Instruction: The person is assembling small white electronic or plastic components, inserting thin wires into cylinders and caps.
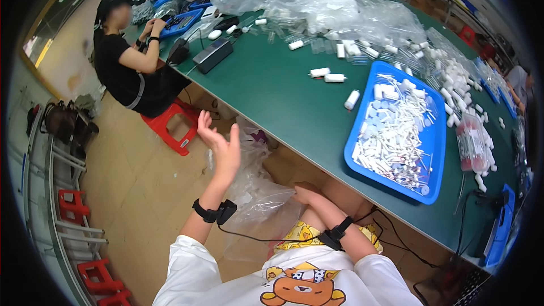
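Note:
My left hand is raised beside the green table's edge, fingers spread and holding nothing. Low over my lap, my right hand is closed at the corner of a clear plastic bag, its fingertips partly hidden. The bag hangs crumpled between my arms, below the tabletop. On the table, a blue tray holds a heap of small white sticks and pieces, with white cylinders and pale round caps among them. A few white cylinders with short leads lie left of the tray.
Clear plastic bags and scattered white cylinders cover the table's far side. A dark box-shaped device stands near the left edge. Another person works there on a red stool. Cables run from bands on my wrists.

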`<control>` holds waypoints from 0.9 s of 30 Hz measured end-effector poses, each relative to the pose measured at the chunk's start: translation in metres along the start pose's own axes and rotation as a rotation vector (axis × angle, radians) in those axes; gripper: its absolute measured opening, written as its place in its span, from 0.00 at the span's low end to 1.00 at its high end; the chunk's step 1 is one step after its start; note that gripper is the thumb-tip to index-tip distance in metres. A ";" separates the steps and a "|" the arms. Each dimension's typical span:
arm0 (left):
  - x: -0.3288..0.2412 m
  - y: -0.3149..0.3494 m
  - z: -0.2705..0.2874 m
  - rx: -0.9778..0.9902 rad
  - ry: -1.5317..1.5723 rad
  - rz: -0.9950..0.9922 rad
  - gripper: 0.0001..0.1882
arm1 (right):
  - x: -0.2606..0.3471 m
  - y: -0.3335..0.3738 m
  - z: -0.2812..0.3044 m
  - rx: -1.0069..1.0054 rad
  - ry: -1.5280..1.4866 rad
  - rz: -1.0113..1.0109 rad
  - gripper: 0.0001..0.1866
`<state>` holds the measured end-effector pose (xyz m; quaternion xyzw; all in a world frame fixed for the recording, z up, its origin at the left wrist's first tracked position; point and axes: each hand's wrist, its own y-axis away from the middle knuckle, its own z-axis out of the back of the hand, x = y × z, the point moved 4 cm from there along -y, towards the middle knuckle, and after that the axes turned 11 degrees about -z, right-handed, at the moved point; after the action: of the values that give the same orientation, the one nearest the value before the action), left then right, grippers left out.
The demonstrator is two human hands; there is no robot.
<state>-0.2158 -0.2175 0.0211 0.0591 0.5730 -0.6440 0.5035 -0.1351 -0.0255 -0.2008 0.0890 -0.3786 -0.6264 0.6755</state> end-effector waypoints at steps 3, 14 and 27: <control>-0.078 -0.023 -0.032 0.116 -0.017 -0.435 0.34 | -0.007 -0.002 -0.009 -0.052 -0.045 0.027 0.18; -0.137 -0.049 -0.195 0.770 -0.163 -0.554 0.24 | -0.021 -0.058 -0.067 -0.055 -0.109 0.088 0.21; -0.120 -0.049 -0.221 1.197 -0.422 -0.353 0.42 | -0.024 -0.079 -0.079 -0.018 -0.086 0.087 0.21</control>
<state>-0.3036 0.0206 0.0582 0.1063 0.0061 -0.9221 0.3720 -0.1457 -0.0472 -0.3125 0.0392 -0.4051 -0.6033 0.6858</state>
